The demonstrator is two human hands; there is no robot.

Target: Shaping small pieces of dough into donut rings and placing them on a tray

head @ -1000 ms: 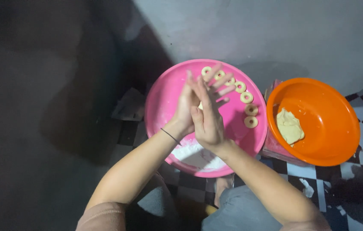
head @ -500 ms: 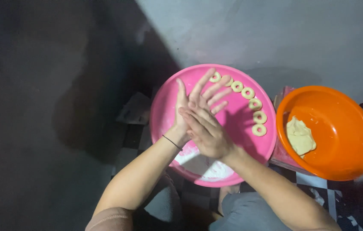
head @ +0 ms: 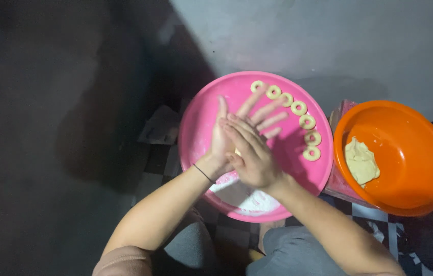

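Head view: we saw both palms pressed together over the pink tray [head: 201,128]. Left hand [head: 231,130] was flat, fingers spread wide, w/ a thin dark band at the wrist. Right hand [head: 252,156] lay flat across it, fingers straight. A small bit of dough [head: 237,152] peeked out btwn the palms, squeezed there. Dough rings [head: 298,108] curved along the tray's far right rim. White flour [head: 254,200] sat at the near edge. Just right, an orange bowl [head: 410,133] held a dough lump [head: 361,162].
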